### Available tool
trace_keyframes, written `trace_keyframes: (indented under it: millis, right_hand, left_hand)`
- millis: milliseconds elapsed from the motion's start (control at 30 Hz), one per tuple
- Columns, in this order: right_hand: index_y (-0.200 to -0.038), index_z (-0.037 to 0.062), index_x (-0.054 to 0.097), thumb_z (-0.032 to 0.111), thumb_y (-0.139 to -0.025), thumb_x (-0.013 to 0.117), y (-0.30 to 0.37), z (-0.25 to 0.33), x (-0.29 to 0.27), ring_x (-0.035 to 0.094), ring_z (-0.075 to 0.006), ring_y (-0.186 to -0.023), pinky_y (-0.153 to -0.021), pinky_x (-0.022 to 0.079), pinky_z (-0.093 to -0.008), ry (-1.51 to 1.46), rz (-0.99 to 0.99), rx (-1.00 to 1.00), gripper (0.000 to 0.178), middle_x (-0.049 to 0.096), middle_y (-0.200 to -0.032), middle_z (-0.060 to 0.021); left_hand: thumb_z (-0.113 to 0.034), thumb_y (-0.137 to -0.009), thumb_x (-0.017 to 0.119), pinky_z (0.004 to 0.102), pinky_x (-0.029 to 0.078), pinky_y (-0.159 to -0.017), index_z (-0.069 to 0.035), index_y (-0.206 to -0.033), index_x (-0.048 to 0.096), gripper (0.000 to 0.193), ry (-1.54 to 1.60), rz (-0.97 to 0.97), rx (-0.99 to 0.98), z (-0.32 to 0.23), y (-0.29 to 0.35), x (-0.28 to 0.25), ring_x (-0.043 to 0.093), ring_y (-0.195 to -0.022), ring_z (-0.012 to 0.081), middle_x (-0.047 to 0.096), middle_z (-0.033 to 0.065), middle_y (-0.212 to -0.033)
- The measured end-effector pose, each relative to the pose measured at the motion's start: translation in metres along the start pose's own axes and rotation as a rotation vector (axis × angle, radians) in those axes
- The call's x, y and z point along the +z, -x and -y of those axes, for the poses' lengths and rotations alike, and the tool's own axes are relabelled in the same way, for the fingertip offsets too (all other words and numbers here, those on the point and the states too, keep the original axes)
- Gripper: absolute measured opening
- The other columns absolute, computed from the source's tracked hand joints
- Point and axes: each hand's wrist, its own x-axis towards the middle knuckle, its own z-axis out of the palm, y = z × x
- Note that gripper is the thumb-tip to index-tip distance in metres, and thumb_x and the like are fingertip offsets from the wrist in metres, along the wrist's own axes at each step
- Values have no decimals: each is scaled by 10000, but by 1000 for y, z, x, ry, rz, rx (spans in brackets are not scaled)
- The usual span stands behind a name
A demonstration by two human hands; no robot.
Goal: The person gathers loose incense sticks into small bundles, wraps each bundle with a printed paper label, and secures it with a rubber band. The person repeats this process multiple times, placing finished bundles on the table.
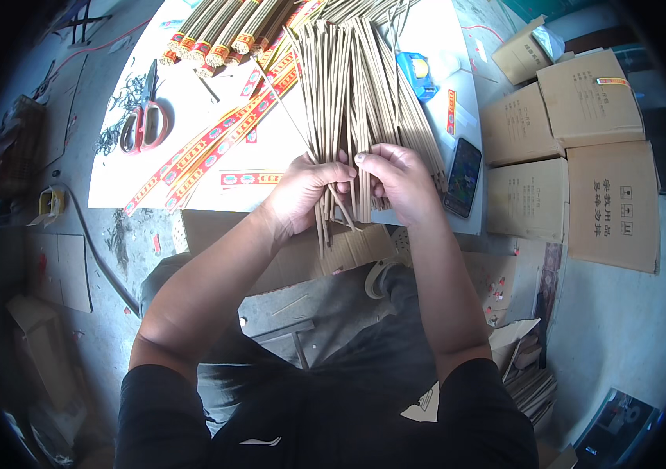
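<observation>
Long thin tan sticks [325,86] lie in a loose heap on the white table, their near ends jutting over its front edge. My left hand [302,191] is closed around several sticks at those ends, and one stick slants away up to the left. Close beside it, my right hand [403,180] pinches another small group between thumb and fingers. Both thumbs nearly meet over the sticks; some fingertips are hidden beneath them. Left of the heap lie red and yellow printed paper strips [208,148]. Banded bundles of sticks [223,35] are stacked at the far left.
Red-handled scissors [144,125] lie at the table's left beside dark tangled cords. On the right are a blue and yellow object [417,76] and a phone [464,178]. Cardboard boxes [591,98] stand right of the table. An open cardboard flap [325,258] sits below my hands.
</observation>
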Motion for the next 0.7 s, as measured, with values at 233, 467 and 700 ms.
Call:
trace_keyframes:
  millis: [233,467,700]
  right_hand:
    - [-1002,52,724,213,-974,705,-4,-3,-2,529,-19,-642,-577,410,-186,90,-1,21,165,677,-807,31]
    - [-1037,34,729,213,-977,703,-6,-7,-1,539,-23,-642,-571,408,-184,140,-47,2,191,704,-844,15]
    - [-1049,27,731,200,-979,685,-4,-5,0,596,-32,-668,-567,405,-188,127,-36,-24,192,717,-830,-2]
  left_hand:
    - [-50,-881,721,329,591,-667,10,-1065,678,199,89,5,-38,-1,4,3,685,-718,184,705,86,-840]
    - [-44,-888,754,393,636,-752,53,-1164,653,309,50,59,-11,-6,7,7,739,-827,236,735,153,-952]
    - [-21,-896,755,404,640,-762,68,-1169,645,307,52,59,30,-5,9,13,747,-841,250,734,165,-955]
